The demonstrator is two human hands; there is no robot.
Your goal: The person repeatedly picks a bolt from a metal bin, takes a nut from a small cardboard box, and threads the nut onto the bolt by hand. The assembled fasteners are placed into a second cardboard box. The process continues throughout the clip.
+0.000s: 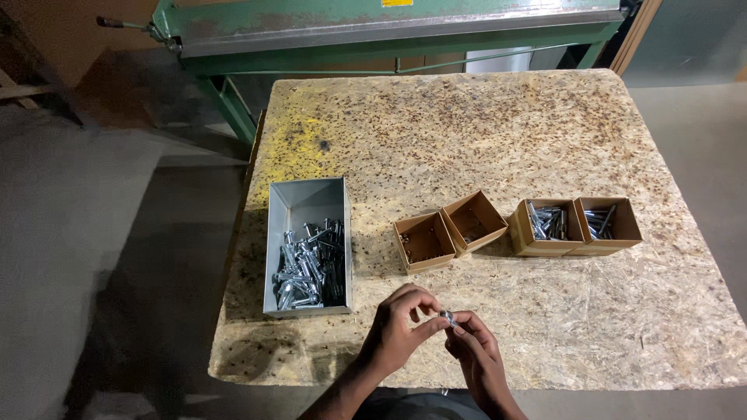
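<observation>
1. Two bare hands meet over the near table edge: the left hand (pixel 398 330) and the right hand (pixel 473 350) both pinch one small shiny metal fastener (pixel 447 316) between curled fingertips.
2. One grey sheet-metal tray (pixel 306 204) holds a heap of silvery bolts (pixel 310 266), too many to count.
3. Four small brown cardboard boxes (pixel 517 227) sit in two pairs; the right pair holds bolts, the left pair looks almost bare.
4. Everything rests on a speckled chipboard tabletop (pixel 467 132) above a grey concrete floor (pixel 85 257).
5. A green metal machine frame (pixel 373 31) stands behind the table.
</observation>
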